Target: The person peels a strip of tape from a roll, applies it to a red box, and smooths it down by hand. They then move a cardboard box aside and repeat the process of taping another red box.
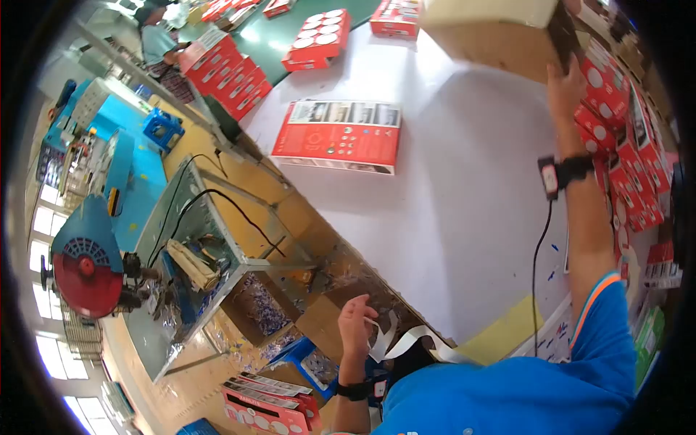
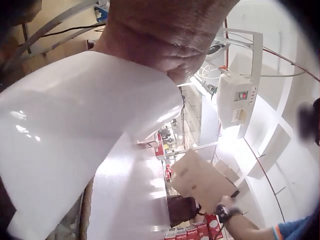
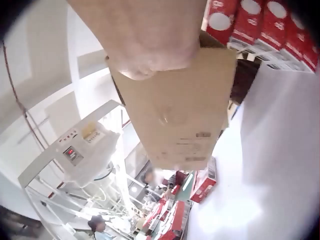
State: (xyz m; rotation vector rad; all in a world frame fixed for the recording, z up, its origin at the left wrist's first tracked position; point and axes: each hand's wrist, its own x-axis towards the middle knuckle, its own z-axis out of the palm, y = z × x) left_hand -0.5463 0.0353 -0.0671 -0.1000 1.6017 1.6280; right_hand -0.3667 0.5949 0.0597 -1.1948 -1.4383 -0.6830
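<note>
At the far right of the table, my right hand grips the edge of a brown cardboard box. The right wrist view shows the box's printed brown side below the hand, whose fingertips are hidden. Low beside the table's left edge, my left hand has curled fingers and holds a white glossy strip. That strip loops broadly across the left wrist view, hiding the fingers. A red and white printed carton lies flat on the white tabletop.
Red cartons are stacked along the right side. More cartons stand on the green table behind. At left is a metal stand with cables, a red and blue machine and a blue stool. Another person stands far left.
</note>
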